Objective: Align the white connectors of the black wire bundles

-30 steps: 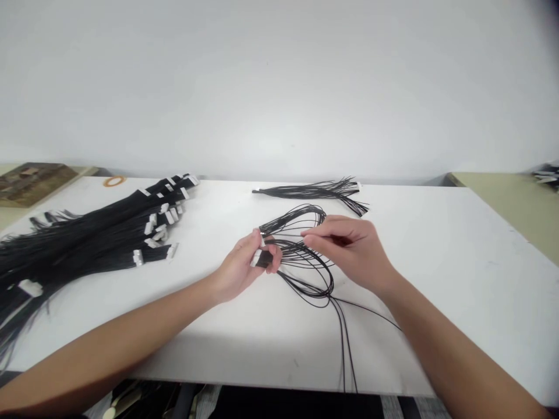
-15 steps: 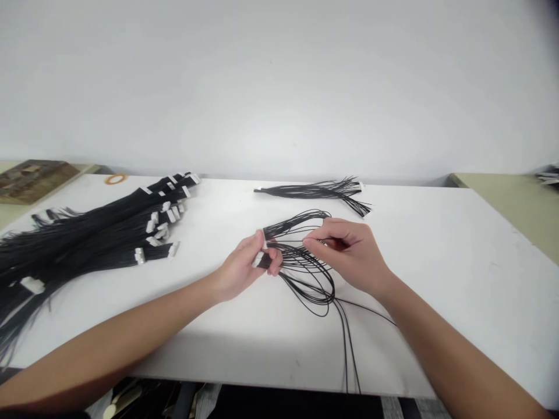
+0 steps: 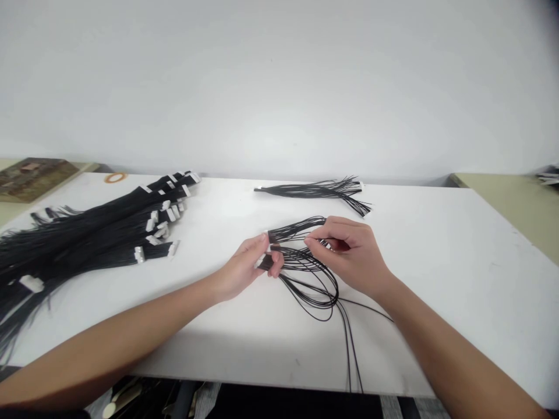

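Note:
Looped black wires (image 3: 305, 262) with white connectors at their left end are held up over the white table. My left hand (image 3: 244, 265) is closed on those connectors, thumb on top and fingers curled beneath. My right hand (image 3: 349, 247) has thumb and forefinger pinched at the wires, its other fingers curled around the far end of the bundle. What exactly the fingertips pinch is too small to tell. A few loose wire ends hang toward the table's front edge.
A large pile of black wire harnesses (image 3: 87, 238) with white connectors covers the left of the white table (image 3: 458, 279). Another harness (image 3: 305, 190) lies behind my hands. An orange ring (image 3: 116, 177) and a brown patterned box (image 3: 35, 177) are at the back left.
The upper wire loops between my hands have flattened and sit slightly lower. My left hand's connectors have shifted slightly to the right. Both hands keep their hold.

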`<state>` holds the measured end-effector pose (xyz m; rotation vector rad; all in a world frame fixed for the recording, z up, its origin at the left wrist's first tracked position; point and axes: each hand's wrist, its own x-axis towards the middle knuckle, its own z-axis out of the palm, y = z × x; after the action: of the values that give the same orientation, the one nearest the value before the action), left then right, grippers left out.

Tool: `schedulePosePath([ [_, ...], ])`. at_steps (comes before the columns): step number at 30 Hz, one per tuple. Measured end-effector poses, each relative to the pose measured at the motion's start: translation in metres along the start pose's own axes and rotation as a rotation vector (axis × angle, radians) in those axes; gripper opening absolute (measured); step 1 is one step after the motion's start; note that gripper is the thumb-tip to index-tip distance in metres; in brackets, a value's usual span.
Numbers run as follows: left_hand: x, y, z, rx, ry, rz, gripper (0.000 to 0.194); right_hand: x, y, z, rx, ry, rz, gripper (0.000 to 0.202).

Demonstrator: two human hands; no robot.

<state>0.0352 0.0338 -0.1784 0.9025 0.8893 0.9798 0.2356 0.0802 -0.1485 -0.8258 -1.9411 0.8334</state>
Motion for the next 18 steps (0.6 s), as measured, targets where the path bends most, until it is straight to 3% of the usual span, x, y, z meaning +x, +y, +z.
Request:
schedulePosePath([
  [7,0.001,0.001,0.002,0.006,0.016,-0.005,0.042,-0.001,-0.001,0.001,-0.046,0.042,-0.106,0.014],
  [13,0.001,-0.001,0.000,0.026,-0.010,0.011,0.043,0.000,0.000,0.002,-0.050,-0.005,-0.147,0.014],
  [18,0.001,0.000,0.001,0.023,-0.014,0.009,0.043,-0.002,0.010,0.002,-0.232,0.008,-0.306,0.011],
])
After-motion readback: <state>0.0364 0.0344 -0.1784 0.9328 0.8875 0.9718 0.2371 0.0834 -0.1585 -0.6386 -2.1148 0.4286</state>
